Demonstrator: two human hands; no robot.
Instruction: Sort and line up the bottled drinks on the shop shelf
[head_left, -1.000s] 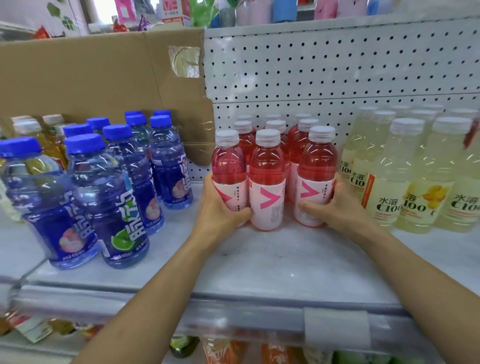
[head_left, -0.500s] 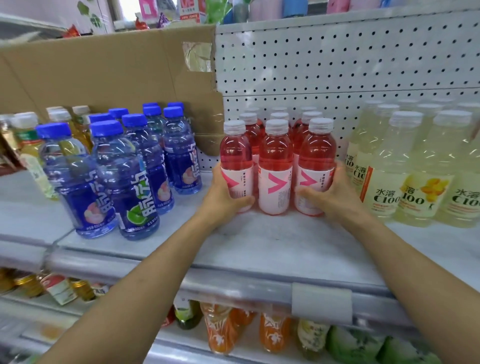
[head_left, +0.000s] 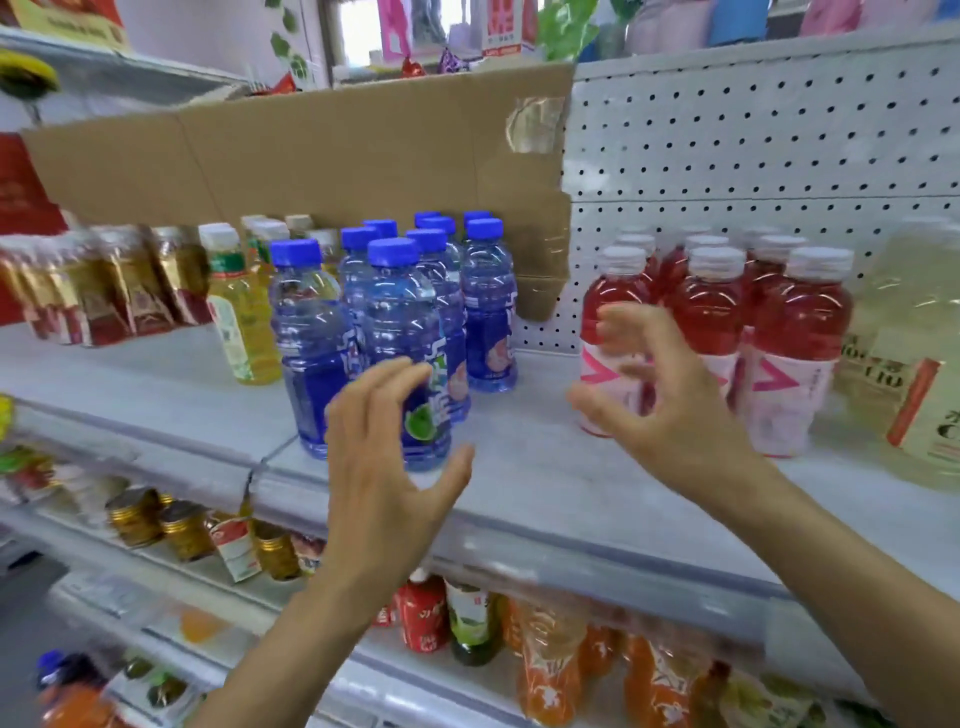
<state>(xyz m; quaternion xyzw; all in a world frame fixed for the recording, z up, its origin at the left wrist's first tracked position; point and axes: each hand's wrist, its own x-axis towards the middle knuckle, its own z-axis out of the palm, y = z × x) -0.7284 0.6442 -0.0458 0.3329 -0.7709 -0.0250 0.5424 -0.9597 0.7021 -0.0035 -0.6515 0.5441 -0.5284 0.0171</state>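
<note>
Both hands are up in front of the shelf (head_left: 519, 483) and neither is holding anything. The left hand (head_left: 384, 467) hangs at about six o'clock, fingers spread and thumb swung wide, just in front of the nearest blue-capped bottle (head_left: 402, 358), whose lime-label base shows past the fingertips; I can't tell whether it touches. That bottle fronts a cluster of blue bottles (head_left: 457, 291) standing upright toward eleven o'clock, rows a bit staggered. The right hand (head_left: 670, 405), at roughly three o'clock from the left one, is blurred, fingers loosely curled and apart, in front of the leftmost of the red bottles (head_left: 748, 332). Those stand upright in tidy files against the pegboard back panel (head_left: 753, 150), white caps, pink labels facing out. Pale yellow bottles (head_left: 909, 374) sit just beside them at the far three o'clock edge. Yellow tea bottles (head_left: 234, 306) stand at nine o'clock of the blue group, with a flattened cardboard sheet (head_left: 311, 156) propped behind.
</note>
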